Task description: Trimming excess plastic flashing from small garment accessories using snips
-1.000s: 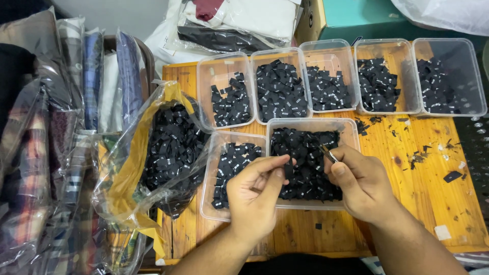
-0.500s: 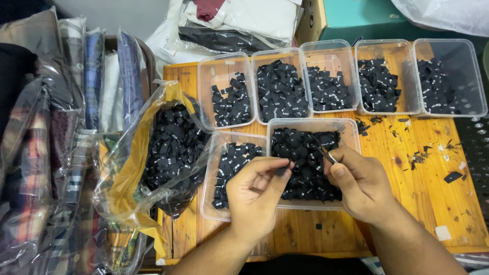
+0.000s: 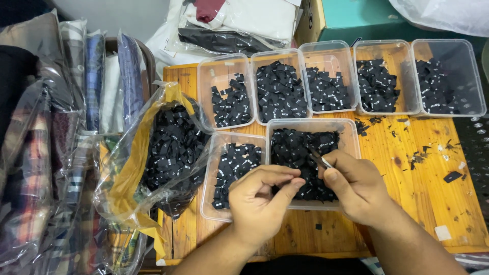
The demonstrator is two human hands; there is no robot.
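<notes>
Black labels [image 3: 300,153] – clear tub [image 3: 351,133], wooden table [image 3: 433,188]

Five tubs [image 3: 382,76] behind two [image 3: 310,158], bag [image 3: 163,153] perhaps leftmost.

A garment workshop — wooden table [image 3: 438,198] with tubs of black woven labels [image 3: 280,91], bagged folded clothes [image 3: 76,102] alongside.

Black fabric labels [image 3: 281,91] with small white markings, clear plastic tubs [image 3: 224,63], orange-stained wooden counter [image 3: 433,178], yellow-lined clear bag [image 3: 127,168] at nine o'clock, teal box [image 3: 367,18] at twelve, plaid folded shirts [image 3: 30,168] far left
</notes>
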